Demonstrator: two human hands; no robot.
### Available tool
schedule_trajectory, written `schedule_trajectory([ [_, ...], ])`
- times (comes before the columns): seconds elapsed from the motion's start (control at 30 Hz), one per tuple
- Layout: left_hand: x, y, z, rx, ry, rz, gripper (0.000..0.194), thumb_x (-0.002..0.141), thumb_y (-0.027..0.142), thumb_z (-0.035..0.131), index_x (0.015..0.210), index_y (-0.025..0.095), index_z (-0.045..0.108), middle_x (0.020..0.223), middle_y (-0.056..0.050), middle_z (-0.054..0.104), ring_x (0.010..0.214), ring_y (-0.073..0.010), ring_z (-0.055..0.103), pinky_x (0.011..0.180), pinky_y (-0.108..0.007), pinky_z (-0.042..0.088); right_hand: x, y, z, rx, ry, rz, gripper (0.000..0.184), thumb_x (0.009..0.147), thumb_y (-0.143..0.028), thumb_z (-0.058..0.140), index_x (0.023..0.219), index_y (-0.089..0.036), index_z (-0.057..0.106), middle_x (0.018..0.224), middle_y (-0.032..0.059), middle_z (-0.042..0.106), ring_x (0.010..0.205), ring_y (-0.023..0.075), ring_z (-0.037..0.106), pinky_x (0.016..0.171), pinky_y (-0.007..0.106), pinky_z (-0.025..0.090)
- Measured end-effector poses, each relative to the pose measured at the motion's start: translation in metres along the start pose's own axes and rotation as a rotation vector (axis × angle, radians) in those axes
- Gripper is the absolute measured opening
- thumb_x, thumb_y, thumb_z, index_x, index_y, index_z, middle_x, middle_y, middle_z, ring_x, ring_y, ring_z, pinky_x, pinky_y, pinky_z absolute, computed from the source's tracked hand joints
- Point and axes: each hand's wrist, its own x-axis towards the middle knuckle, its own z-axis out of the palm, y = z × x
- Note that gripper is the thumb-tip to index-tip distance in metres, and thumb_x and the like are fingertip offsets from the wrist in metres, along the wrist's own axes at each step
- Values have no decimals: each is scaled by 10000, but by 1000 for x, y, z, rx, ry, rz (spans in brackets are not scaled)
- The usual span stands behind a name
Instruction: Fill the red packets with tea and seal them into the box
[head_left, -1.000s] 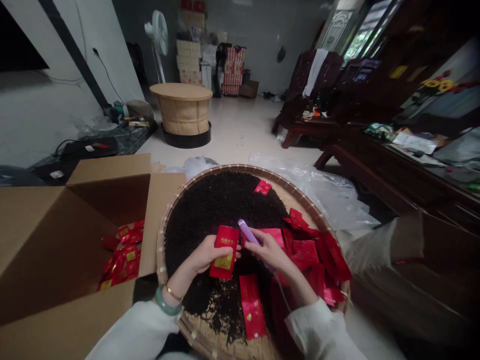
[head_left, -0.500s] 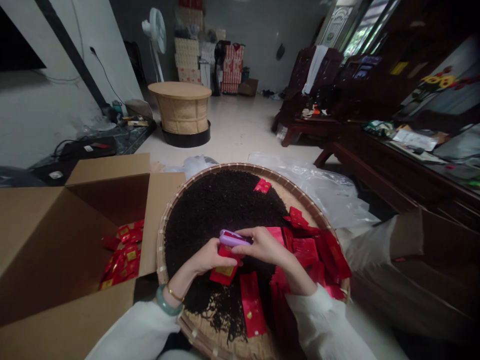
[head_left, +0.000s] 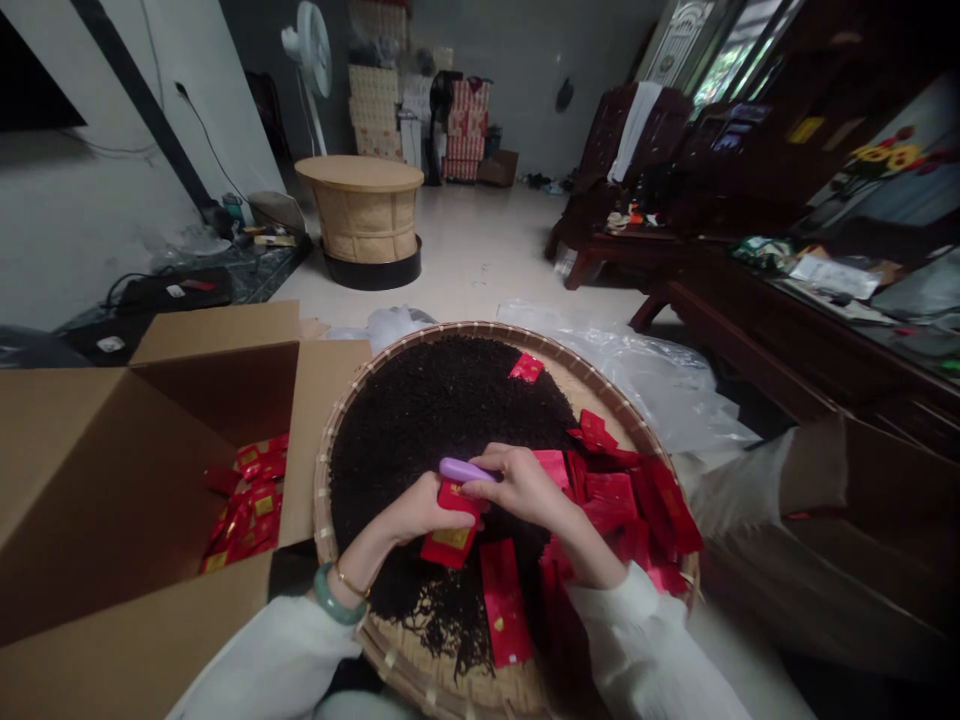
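Note:
My left hand pinches a small red packet with a gold panel, held upright over the tray. In my right hand is a purple hand-held bag sealer, lying across the packet's top edge. Its jaws look pressed together there, but the fingers partly hide them. Below both hands, dark dried leaves that look like tea cover much of a round woven bamboo tray. A flat red packet rests on the tray just below the held one.
Many red packets are heaped on the tray's right side, and one packet lies at the far edge. An open cardboard box on the left holds gold-marked red packets. Plastic sheeting spreads behind the tray.
The purple bag sealer showed a red gap between its two halves before; now it looks closed across the packet's top. Both hands have stayed nearly in place.

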Motion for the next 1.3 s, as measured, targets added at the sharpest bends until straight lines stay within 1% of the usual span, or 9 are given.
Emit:
schedule_trajectory([
  [0.17,-1,-2,-5,-188,-105,-13,500,595,377,827,962,82,660,914,-144,718,737,-236,697,692,-319,536,2,5,-3,12,77,2,127,780,-299,696,845,-207,753,718,7,594,670,142,552,583,231,346],
  [0.3,1,-1,-7,-442,-141,-103,615,773,633,556,1019,76,640,921,-169,712,727,-250,695,704,-384,548,4,10,-6,39,121,-2,136,788,-297,682,849,-198,753,709,7,586,672,143,546,585,229,351],
  [0.37,2,-1,-7,-482,-108,-189,612,870,609,397,1037,70,635,881,-162,714,691,-239,689,682,-387,552,4,10,-6,48,131,-6,140,793,-292,675,852,-192,752,710,8,583,672,143,545,588,231,355],
  [0.43,3,-1,-5,-467,-49,-223,594,913,558,332,1047,63,631,830,-155,715,640,-220,677,632,-361,552,4,8,-4,50,138,-3,147,795,-299,672,853,-190,753,710,9,585,668,142,544,589,233,357],
  [0.63,3,-1,-1,-376,92,-193,574,888,577,387,992,72,639,739,-131,703,564,-192,646,520,-299,530,7,10,-4,150,124,49,216,755,-326,704,916,-189,746,798,31,655,742,177,594,648,257,402],
  [0.77,4,0,-1,-388,82,-178,591,897,575,355,982,67,643,742,-130,702,548,-184,638,506,-290,527,6,24,-12,279,146,128,381,732,-386,702,1047,-174,700,945,60,690,858,222,620,745,307,441],
  [0.9,4,1,-2,-394,61,-187,595,892,584,357,989,71,642,749,-131,703,552,-188,642,506,-294,527,3,27,-17,244,158,160,462,686,-418,730,1069,-164,688,979,73,685,865,228,617,741,312,442],
  [1.1,3,-1,0,-350,61,-202,583,873,598,402,996,75,631,741,-128,705,559,-195,648,524,-309,523,9,9,-5,164,141,116,378,682,-383,754,1003,-187,719,884,45,688,772,188,609,665,266,423],
  [1.3,2,-2,0,-323,66,-203,565,851,608,441,984,94,636,746,-115,707,569,-194,650,538,-312,523,15,7,0,127,168,82,231,724,-311,735,916,-183,742,807,32,681,728,170,594,634,254,397],
])
